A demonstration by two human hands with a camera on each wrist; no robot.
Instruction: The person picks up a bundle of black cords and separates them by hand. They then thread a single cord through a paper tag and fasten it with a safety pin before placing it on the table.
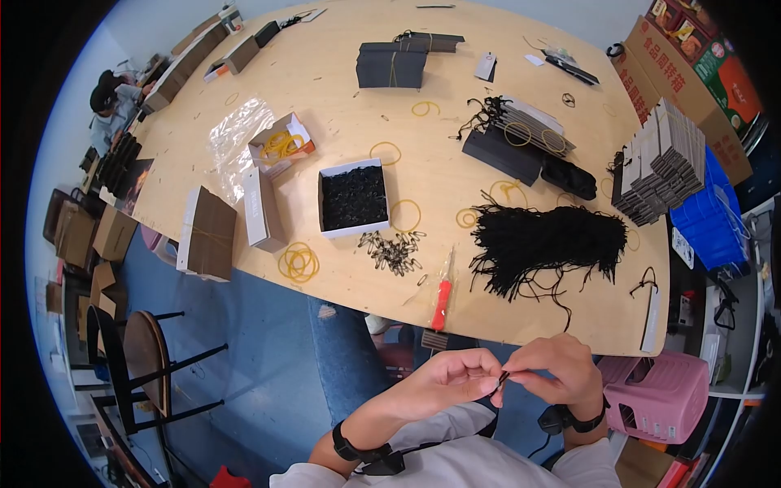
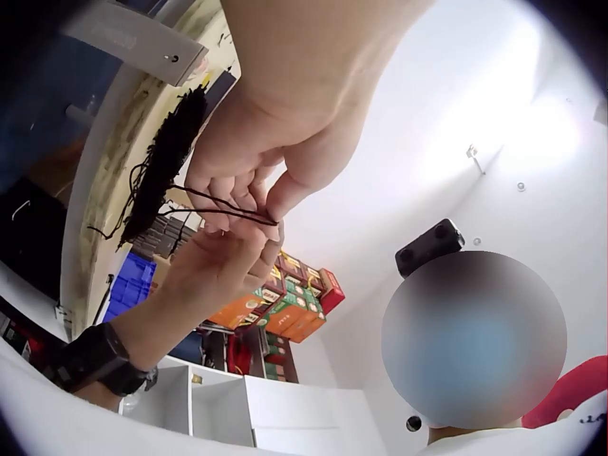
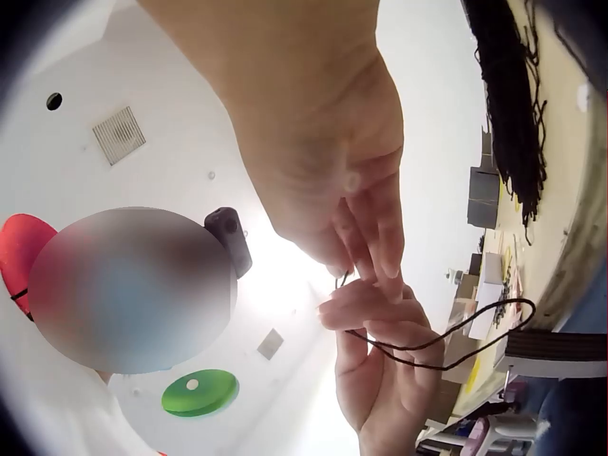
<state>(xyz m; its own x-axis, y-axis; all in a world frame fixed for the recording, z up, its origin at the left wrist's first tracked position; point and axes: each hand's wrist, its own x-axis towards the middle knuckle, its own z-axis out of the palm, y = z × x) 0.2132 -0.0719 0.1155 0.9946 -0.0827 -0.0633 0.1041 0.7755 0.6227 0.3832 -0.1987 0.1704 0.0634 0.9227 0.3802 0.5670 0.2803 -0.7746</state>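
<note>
Both hands meet in front of the body, below the table's near edge. My left hand (image 1: 451,380) pinches a thin black cord (image 3: 534,312) between thumb and fingers. My right hand (image 1: 560,368) meets it fingertip to fingertip, its thumb and fingers pinching the same cord. In the right wrist view the cord forms a long loop hanging out past the left hand (image 3: 385,366). In the left wrist view two strands run across the left fingers to the right hand (image 2: 214,271). The cord's ends are hidden between the fingertips.
On the table (image 1: 455,163) lie a heap of black cords (image 1: 553,244), a red-handled tool (image 1: 442,305), scattered small pins (image 1: 394,252) and a white box (image 1: 324,232) of small black pieces. Stacks of grey tags (image 1: 663,159) stand at right. A pink crate (image 1: 671,390) is beside the right arm.
</note>
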